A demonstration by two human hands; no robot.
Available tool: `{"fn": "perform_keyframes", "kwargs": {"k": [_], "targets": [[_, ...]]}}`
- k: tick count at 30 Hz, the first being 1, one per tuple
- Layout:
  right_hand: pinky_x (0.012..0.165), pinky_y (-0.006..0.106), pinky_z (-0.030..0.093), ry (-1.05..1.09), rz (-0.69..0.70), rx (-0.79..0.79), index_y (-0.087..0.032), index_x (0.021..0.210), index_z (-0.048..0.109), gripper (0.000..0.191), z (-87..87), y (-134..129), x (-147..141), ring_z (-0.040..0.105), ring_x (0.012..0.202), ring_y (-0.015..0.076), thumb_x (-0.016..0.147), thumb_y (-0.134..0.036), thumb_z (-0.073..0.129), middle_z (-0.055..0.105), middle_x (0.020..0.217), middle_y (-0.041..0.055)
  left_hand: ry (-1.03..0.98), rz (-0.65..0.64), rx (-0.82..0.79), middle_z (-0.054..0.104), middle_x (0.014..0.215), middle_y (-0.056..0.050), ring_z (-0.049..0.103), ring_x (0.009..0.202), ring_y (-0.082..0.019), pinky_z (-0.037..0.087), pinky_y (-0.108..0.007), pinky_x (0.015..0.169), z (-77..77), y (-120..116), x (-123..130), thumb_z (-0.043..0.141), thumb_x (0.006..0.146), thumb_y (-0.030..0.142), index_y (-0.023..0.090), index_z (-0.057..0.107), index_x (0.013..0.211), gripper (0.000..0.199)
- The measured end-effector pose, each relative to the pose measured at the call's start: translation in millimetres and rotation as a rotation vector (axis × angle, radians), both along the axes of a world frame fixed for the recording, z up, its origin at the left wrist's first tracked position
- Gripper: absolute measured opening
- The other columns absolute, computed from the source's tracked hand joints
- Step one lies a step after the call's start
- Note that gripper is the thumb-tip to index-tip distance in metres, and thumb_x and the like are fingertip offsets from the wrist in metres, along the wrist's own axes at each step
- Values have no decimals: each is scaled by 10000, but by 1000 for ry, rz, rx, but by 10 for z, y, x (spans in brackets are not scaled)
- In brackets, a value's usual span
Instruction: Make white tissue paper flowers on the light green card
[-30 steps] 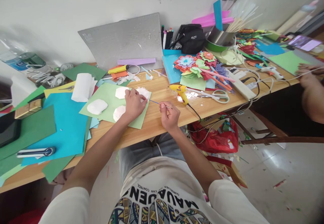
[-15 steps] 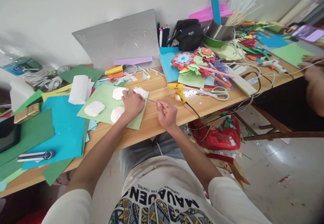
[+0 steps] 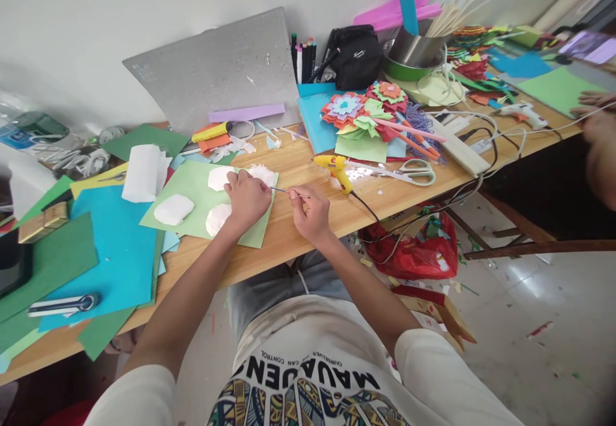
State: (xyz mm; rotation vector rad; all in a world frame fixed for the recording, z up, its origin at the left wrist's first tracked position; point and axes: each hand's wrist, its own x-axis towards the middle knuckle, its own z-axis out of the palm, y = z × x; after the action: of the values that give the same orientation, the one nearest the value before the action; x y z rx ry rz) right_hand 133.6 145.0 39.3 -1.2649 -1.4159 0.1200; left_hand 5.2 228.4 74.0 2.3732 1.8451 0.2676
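A thin dark stick [image 3: 280,189] runs between my two hands. My right hand [image 3: 309,213] is closed in a pinch on its right end, above the wooden table. My left hand [image 3: 248,199] lies over the light green sheet [image 3: 198,181], its fingers pressed together at the stick's left end. Around it on the sheet are white paper pieces: one at the left [image 3: 174,209], one above [image 3: 220,178], one below [image 3: 218,219], partly hidden by my wrist. A fringed white piece [image 3: 262,173] sits just behind my left fingertips.
A yellow glue gun [image 3: 335,168] and white-handled scissors [image 3: 414,172] lie to the right, with paper flowers [image 3: 347,109] behind. Blue paper [image 3: 115,246] and a stapler [image 3: 63,305] are at the left. Another person's hand [image 3: 601,144] shows at the right edge.
The view has shifted slightly, so most table objects appear a little further left. My hands keep nearly the same pose with the stick between them.
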Motion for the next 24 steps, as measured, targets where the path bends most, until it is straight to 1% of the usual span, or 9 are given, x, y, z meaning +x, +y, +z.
{"fn": "perform_keyframes", "kwargs": {"k": [4,9,13,16,21,24], "targets": [[719,286,501,-22,1,-23,-201,888,601,224,24,54,2,628,797,170,974,-258,403,682,840,71,-17,-23,10,577,1088,-178,395,1129,-407,379,-536,900,9,-3,-37,516,829,355,179,758,868,301],[722,291,482,-54,17,-39,-203,855,574,231,83,137,16,613,782,176,979,-275,393,663,823,68,-57,-60,50,588,1036,-166,411,1105,-403,396,-525,889,37,8,-158,544,829,362,208,768,869,275],[717,284,455,-81,-3,-78,-200,834,565,259,157,208,18,593,740,168,987,-295,378,645,791,57,-87,-89,123,581,1002,-145,424,1090,-373,393,-503,905,58,17,-220,563,837,365,213,756,879,249],[701,273,426,-131,-2,-116,-202,803,550,276,223,267,10,571,707,157,989,-300,372,625,754,40,-102,-130,168,571,1015,-125,427,1101,-352,384,-487,926,56,57,-209,597,830,391,226,743,901,231],[672,270,384,-173,-1,-149,-200,746,516,282,284,349,10,533,661,148,982,-311,410,572,680,13,-73,-208,114,578,956,-119,446,1093,-341,388,-460,926,3,196,-160,636,807,376,215,753,835,201],[650,266,375,-187,-4,-148,-204,730,511,295,288,375,26,514,632,138,982,-331,423,563,655,3,-68,-210,95,590,943,-120,448,1085,-331,395,-443,924,-18,253,-156,628,810,362,213,760,823,199]]}}
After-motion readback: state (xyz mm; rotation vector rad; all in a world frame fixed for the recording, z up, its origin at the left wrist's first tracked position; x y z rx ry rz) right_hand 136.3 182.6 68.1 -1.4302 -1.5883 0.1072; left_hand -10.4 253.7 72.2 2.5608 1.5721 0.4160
